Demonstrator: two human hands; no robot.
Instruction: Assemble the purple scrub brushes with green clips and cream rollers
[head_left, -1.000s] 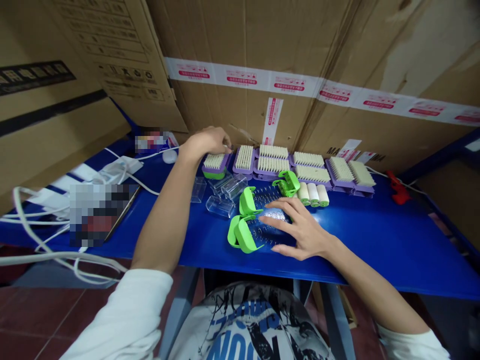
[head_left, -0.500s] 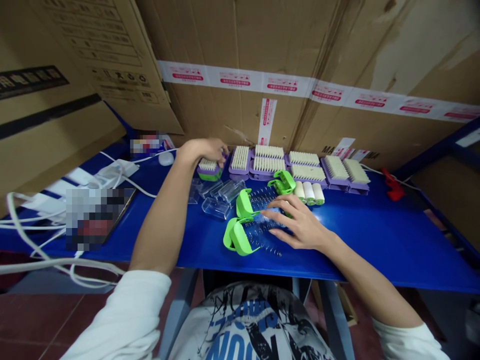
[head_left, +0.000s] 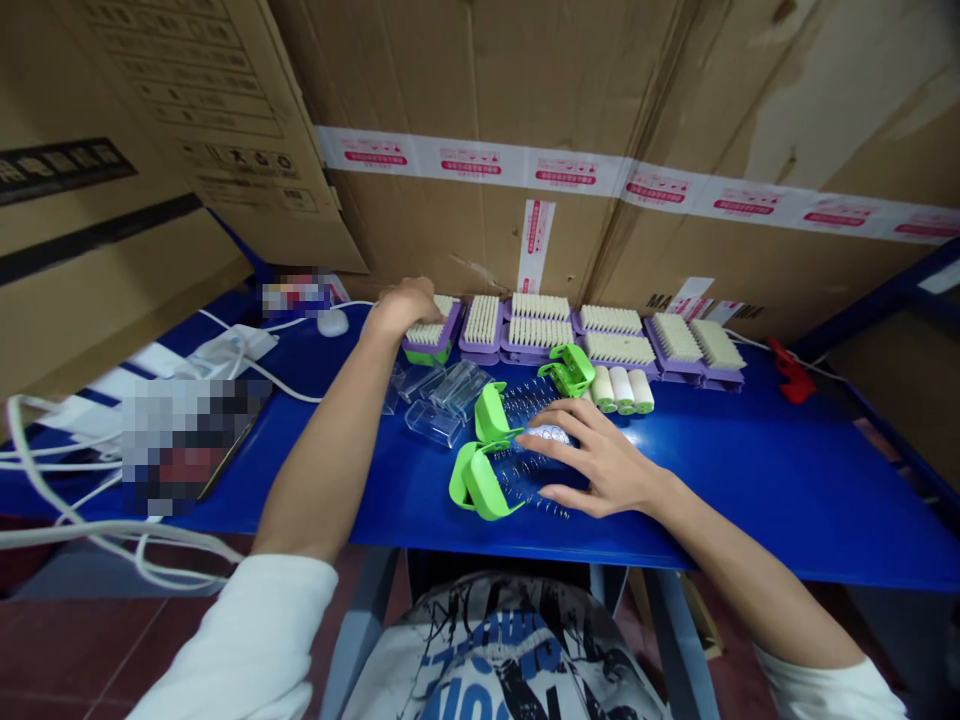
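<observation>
My left hand (head_left: 409, 303) is at the left edge of a purple-and-green block (head_left: 429, 355) topped with cream bristle-like rows. Its fingertips touch or hover over the rows; how the fingers are bent is hidden. Lower right, my right hand (head_left: 604, 462) lies palm down with fingers spread, over small coiled metal springs (head_left: 529, 400). Some springs are under the fingers, around a bright whitish patch. Left of this hand are green plastic shells (head_left: 484, 482); another green shell (head_left: 570, 370) is just above it. Clear plastic covers (head_left: 439, 420) lie between the hands.
More purple blocks (head_left: 538, 332) with cream rows line the cardboard wall (head_left: 480, 235). Three short white cylinders (head_left: 622, 388) lie by the green shell. A red object (head_left: 791, 372) sits far right. White cables (head_left: 82, 520) and a phone-like slab (head_left: 236, 430) occupy the left.
My left hand has shifted left across the purple-and-green block, uncovering its right side. My right hand has moved slightly down, its fingers still spread above the springs.
</observation>
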